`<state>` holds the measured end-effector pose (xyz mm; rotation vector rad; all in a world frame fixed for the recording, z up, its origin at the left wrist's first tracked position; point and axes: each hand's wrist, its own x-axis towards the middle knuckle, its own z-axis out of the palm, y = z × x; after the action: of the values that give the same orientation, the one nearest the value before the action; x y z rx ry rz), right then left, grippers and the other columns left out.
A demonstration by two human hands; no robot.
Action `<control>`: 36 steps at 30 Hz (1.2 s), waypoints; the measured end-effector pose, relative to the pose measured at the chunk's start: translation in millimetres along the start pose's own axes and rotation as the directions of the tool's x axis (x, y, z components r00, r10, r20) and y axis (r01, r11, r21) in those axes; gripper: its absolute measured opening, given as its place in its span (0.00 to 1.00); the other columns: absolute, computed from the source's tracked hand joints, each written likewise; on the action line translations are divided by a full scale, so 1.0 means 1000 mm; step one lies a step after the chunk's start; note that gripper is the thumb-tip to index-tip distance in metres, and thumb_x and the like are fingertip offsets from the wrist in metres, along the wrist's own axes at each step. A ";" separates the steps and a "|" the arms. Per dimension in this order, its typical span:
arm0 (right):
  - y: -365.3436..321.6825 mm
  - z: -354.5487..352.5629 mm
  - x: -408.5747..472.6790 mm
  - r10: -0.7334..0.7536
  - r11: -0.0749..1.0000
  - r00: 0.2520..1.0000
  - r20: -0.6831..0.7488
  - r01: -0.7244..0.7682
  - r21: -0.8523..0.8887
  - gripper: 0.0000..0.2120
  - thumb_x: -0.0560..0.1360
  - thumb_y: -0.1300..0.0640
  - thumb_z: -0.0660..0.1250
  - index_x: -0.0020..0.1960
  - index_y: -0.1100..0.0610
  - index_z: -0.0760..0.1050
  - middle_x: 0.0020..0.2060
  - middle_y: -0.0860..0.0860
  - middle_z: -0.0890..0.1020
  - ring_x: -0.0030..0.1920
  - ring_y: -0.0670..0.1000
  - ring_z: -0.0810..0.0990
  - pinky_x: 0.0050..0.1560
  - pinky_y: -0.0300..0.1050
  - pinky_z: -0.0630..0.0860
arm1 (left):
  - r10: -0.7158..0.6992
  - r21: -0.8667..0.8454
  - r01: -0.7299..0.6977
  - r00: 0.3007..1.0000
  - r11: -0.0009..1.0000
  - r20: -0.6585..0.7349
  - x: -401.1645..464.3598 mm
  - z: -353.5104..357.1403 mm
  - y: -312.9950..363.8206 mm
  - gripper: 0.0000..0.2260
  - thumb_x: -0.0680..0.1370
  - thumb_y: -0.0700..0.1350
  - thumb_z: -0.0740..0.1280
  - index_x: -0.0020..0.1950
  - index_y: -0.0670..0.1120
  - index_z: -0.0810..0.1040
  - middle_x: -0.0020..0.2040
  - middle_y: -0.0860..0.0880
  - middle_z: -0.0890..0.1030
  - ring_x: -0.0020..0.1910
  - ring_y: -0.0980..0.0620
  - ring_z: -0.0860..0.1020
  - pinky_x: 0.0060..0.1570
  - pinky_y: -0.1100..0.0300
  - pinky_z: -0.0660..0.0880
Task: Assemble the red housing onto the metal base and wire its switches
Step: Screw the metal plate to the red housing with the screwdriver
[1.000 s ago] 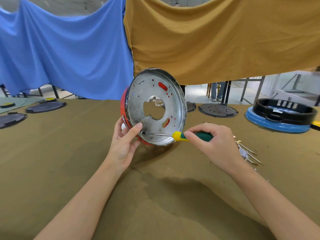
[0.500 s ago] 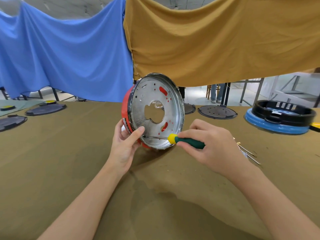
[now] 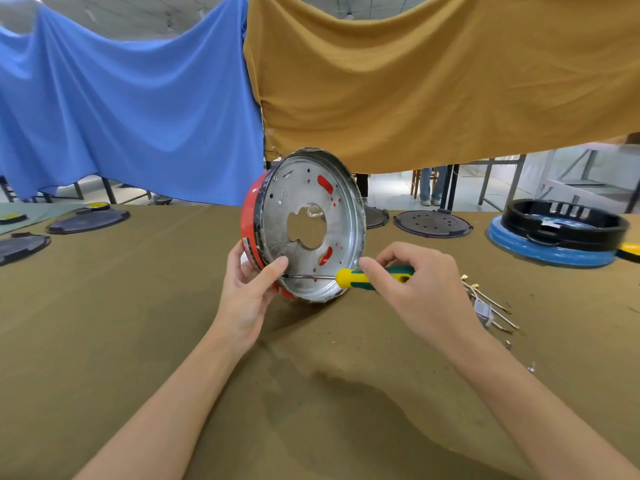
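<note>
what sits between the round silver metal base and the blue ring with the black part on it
In the head view, a dark round perforated plate lies flat on the olive cloth between the metal base and the blue ring.

Workshop: cloth-covered assembly bench [image 3: 104, 323], scattered parts [image 3: 433, 224].

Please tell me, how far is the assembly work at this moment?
Done: the metal base already sits in the red housing. In hand: the left hand steadies it on edge while the right hand drives the screwdriver at its lower rim. Left: the wires lie loose on the table.
</note>
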<state>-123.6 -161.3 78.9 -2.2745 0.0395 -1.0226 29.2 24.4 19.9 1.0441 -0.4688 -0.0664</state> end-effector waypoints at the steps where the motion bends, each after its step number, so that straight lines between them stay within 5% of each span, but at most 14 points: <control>1: 0.001 0.001 0.000 0.019 1.000 1.000 0.025 -0.019 0.018 0.09 0.74 0.46 0.71 0.39 0.49 0.79 0.32 0.46 0.80 0.35 0.45 0.75 0.32 0.32 0.68 | 0.001 0.000 -0.001 1.000 1.000 0.000 0.000 0.000 0.000 0.27 0.71 0.41 0.74 0.68 0.53 0.72 0.61 0.48 0.83 0.60 0.48 0.82 0.54 0.51 0.81; 3: 0.001 -0.003 0.001 0.025 0.996 0.990 0.138 -0.036 0.076 0.04 0.73 0.51 0.72 0.44 0.47 0.77 0.40 0.44 0.79 0.41 0.43 0.76 0.38 0.29 0.69 | 0.001 -0.012 -0.001 1.000 1.000 -0.011 0.001 -0.001 0.001 0.26 0.71 0.41 0.74 0.67 0.53 0.72 0.60 0.48 0.83 0.59 0.49 0.82 0.51 0.52 0.81; 6: 0.004 -0.014 0.004 0.021 0.989 0.966 0.258 -0.057 0.133 0.12 0.71 0.60 0.73 0.47 0.47 0.74 0.41 0.44 0.77 0.38 0.42 0.74 0.37 0.31 0.69 | -0.012 -0.030 0.011 1.000 0.999 -0.026 0.003 -0.003 0.000 0.26 0.71 0.40 0.74 0.67 0.53 0.73 0.60 0.48 0.83 0.58 0.49 0.82 0.49 0.51 0.81; 10: 0.004 -0.014 0.004 0.097 0.988 0.988 0.117 -0.109 0.106 0.04 0.71 0.52 0.74 0.43 0.48 0.80 0.31 0.47 0.81 0.30 0.46 0.77 0.31 0.38 0.73 | -0.019 -0.043 0.018 0.999 0.999 -0.032 0.004 -0.004 -0.001 0.28 0.71 0.40 0.75 0.69 0.50 0.71 0.60 0.48 0.83 0.58 0.49 0.82 0.48 0.51 0.82; 14: 0.002 0.003 -0.003 0.176 0.982 0.982 0.070 -0.171 -0.078 0.16 0.75 0.42 0.66 0.37 0.52 0.77 0.28 0.51 0.80 0.31 0.51 0.77 0.33 0.47 0.75 | -0.015 -0.031 0.013 0.999 0.999 -0.035 0.004 -0.004 -0.001 0.29 0.71 0.40 0.74 0.71 0.49 0.70 0.61 0.48 0.83 0.59 0.48 0.82 0.51 0.49 0.82; 18: 0.006 -0.004 0.001 0.131 0.989 0.973 0.189 -0.140 0.036 0.07 0.73 0.52 0.71 0.47 0.47 0.73 0.40 0.47 0.76 0.37 0.43 0.74 0.34 0.33 0.67 | -0.017 -0.027 0.016 0.999 1.000 -0.043 0.003 -0.004 -0.001 0.29 0.71 0.40 0.74 0.70 0.50 0.70 0.61 0.48 0.83 0.58 0.48 0.82 0.51 0.49 0.82; 21: 0.009 -0.010 0.003 0.071 0.986 0.981 0.183 -0.096 0.134 0.08 0.72 0.56 0.73 0.45 0.47 0.75 0.37 0.44 0.79 0.35 0.42 0.75 0.34 0.31 0.69 | -0.025 -0.033 0.024 0.999 0.999 -0.043 0.003 -0.003 0.000 0.29 0.71 0.40 0.74 0.70 0.50 0.70 0.60 0.48 0.83 0.57 0.49 0.83 0.49 0.50 0.82; 23: 0.008 -0.005 0.002 0.102 0.989 0.992 0.079 -0.110 0.104 0.05 0.74 0.50 0.72 0.42 0.48 0.79 0.33 0.43 0.80 0.32 0.45 0.77 0.31 0.35 0.71 | -0.024 -0.030 0.023 0.999 0.999 -0.035 0.003 -0.003 -0.001 0.29 0.71 0.40 0.74 0.70 0.50 0.70 0.61 0.48 0.83 0.58 0.49 0.82 0.51 0.50 0.82; 27: 0.007 0.006 -0.001 0.194 0.979 0.980 0.041 -0.191 -0.069 0.21 0.78 0.40 0.62 0.35 0.53 0.77 0.28 0.54 0.81 0.31 0.55 0.76 0.34 0.49 0.72 | -0.017 -0.009 0.016 1.000 1.000 -0.015 0.002 -0.003 -0.002 0.28 0.72 0.40 0.74 0.69 0.52 0.70 0.64 0.47 0.81 0.61 0.48 0.81 0.56 0.48 0.80; 30: 0.012 0.000 0.001 0.214 0.976 0.968 0.135 -0.217 0.014 0.07 0.76 0.47 0.68 0.42 0.49 0.75 0.38 0.49 0.80 0.37 0.48 0.76 0.36 0.43 0.69 | -0.014 -0.005 0.014 1.000 1.000 -0.015 0.003 -0.003 -0.002 0.29 0.72 0.41 0.74 0.70 0.51 0.69 0.64 0.48 0.81 0.61 0.48 0.81 0.55 0.49 0.81; 33: 0.015 -0.009 0.005 0.174 0.962 0.950 0.259 -0.220 0.164 0.09 0.73 0.57 0.72 0.48 0.47 0.73 0.40 0.48 0.78 0.38 0.46 0.75 0.38 0.41 0.72 | -0.017 -0.006 0.017 1.000 1.000 -0.024 0.004 -0.004 -0.003 0.29 0.72 0.42 0.74 0.70 0.51 0.69 0.63 0.49 0.82 0.60 0.49 0.81 0.53 0.51 0.81; 36: 0.014 -0.007 0.005 0.161 0.975 0.977 0.137 -0.179 0.130 0.05 0.73 0.51 0.74 0.45 0.48 0.77 0.36 0.46 0.81 0.37 0.48 0.80 0.36 0.44 0.76 | -0.026 -0.001 0.026 0.999 1.000 -0.028 0.004 -0.006 -0.003 0.29 0.71 0.42 0.75 0.70 0.52 0.69 0.62 0.49 0.82 0.60 0.49 0.82 0.53 0.51 0.81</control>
<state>-121.9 -177.7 77.5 -2.1590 0.1042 -0.7675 36.0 26.1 16.1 1.0493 -0.4305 -0.0748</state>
